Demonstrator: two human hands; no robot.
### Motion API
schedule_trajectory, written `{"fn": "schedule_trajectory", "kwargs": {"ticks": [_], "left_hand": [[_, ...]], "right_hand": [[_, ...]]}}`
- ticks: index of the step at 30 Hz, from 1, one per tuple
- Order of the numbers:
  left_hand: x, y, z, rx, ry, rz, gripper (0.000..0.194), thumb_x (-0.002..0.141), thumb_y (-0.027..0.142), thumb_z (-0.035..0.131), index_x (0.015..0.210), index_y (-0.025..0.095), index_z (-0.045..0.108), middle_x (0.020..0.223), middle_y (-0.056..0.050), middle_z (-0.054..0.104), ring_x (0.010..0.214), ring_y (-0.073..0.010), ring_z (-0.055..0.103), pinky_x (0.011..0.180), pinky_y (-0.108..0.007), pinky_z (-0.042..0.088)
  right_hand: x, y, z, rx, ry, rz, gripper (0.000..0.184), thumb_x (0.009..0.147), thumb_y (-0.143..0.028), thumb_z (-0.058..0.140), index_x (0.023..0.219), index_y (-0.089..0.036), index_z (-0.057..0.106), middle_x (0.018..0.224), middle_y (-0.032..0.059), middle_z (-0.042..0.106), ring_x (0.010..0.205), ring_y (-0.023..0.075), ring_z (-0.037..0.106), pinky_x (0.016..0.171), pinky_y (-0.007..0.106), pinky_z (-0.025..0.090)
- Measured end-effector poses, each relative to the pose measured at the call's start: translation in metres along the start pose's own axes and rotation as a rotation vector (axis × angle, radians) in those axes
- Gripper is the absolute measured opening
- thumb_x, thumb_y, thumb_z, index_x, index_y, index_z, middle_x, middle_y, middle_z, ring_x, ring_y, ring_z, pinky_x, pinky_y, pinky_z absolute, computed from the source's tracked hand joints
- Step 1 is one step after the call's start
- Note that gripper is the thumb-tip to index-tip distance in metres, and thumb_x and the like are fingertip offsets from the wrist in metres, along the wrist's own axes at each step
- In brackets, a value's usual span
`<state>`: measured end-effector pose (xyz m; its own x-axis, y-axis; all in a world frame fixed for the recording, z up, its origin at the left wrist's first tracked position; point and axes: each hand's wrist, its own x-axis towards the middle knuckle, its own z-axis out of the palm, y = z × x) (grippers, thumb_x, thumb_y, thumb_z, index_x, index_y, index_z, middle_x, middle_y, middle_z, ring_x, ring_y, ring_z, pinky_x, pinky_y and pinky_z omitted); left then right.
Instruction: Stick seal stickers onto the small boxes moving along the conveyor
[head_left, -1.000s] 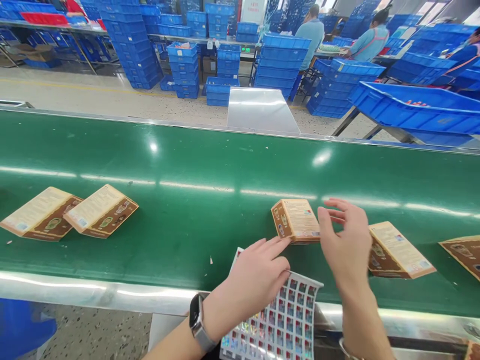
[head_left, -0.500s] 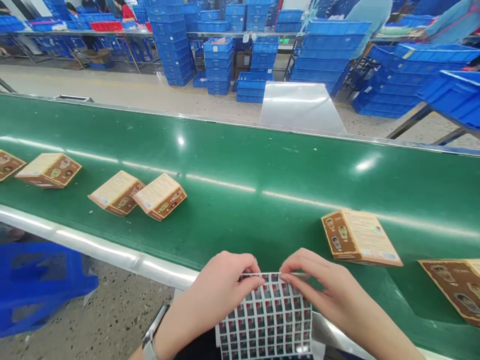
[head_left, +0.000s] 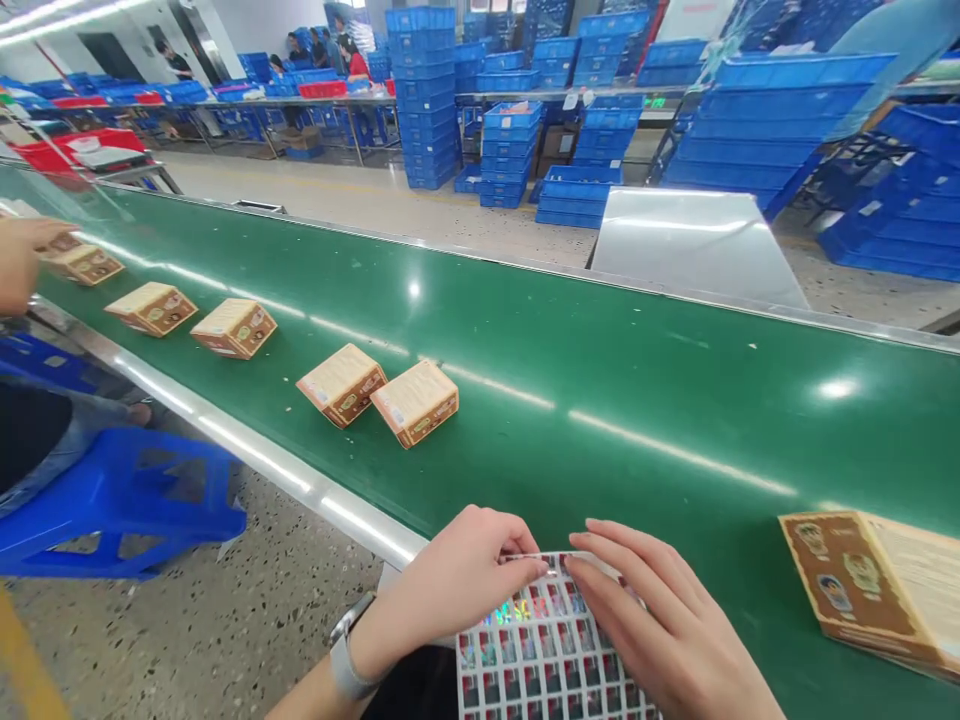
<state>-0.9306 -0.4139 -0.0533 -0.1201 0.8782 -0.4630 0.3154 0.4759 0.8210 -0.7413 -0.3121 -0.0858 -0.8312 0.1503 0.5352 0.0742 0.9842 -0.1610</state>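
Observation:
A sheet of small holographic stickers (head_left: 540, 655) lies at the near edge of the green conveyor belt (head_left: 600, 400). My left hand (head_left: 457, 580) pinches its top edge, watch on the wrist. My right hand (head_left: 660, 630) rests on the sheet beside it, fingertips meeting the left hand's at the top edge. A brown and cream box (head_left: 877, 585) lies flat on the belt just right of my right hand. Two more boxes (head_left: 379, 395) sit side by side on the belt to the left, farther off.
Several more boxes (head_left: 191, 318) trail away along the belt to the left, where another person's hand (head_left: 22, 255) reaches in above a blue stool (head_left: 127, 495). A metal plate (head_left: 694, 245) leans beyond the belt. Stacked blue crates (head_left: 510, 150) fill the background.
My right hand left the box on the belt and joined the left hand at the sticker sheet's top edge. The view swung left, so the boxes appear shifted right.

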Motion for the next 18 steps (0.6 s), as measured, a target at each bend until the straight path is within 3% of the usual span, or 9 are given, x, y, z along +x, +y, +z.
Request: {"fn": "schedule_trajectory", "kwargs": {"ticks": [8, 13, 18], "left_hand": [[-0.007, -0.005, -0.008, -0.014, -0.001, -0.036, 0.019, 0.084, 0.028, 0.056, 0.075, 0.016, 0.068, 0.062, 0.003, 0.059, 0.058, -0.0112, 0.05, 0.055, -0.021, 0.035], [-0.012, -0.007, -0.012, 0.064, 0.003, 0.013, 0.022, 0.087, 0.028, 0.054, 0.074, 0.017, 0.069, 0.064, 0.003, 0.06, 0.06, -0.0116, 0.048, 0.055, -0.021, 0.033], [-0.015, -0.01, -0.009, 0.229, 0.042, 0.103, 0.023, 0.09, 0.024, 0.054, 0.076, 0.021, 0.071, 0.066, 0.003, 0.064, 0.06, -0.0122, 0.051, 0.058, -0.023, 0.033]], "right_hand": [[0.016, 0.002, 0.015, 0.21, 0.007, 0.163, 0.02, 0.094, -0.02, 0.054, 0.111, -0.023, 0.065, 0.107, 0.0089, 0.073, 0.1, 0.024, 0.069, 0.081, 0.04, 0.06], [0.027, -0.001, 0.009, 0.382, -0.181, 0.193, 0.019, 0.098, -0.018, 0.047, 0.09, -0.023, 0.063, 0.079, 0.0024, 0.069, 0.073, 0.0159, 0.065, 0.063, 0.028, 0.057], [0.027, -0.003, 0.006, 0.395, -0.249, 0.215, 0.024, 0.1, -0.019, 0.042, 0.083, -0.023, 0.059, 0.075, 0.0013, 0.067, 0.067, 0.014, 0.063, 0.059, 0.025, 0.055]]}}
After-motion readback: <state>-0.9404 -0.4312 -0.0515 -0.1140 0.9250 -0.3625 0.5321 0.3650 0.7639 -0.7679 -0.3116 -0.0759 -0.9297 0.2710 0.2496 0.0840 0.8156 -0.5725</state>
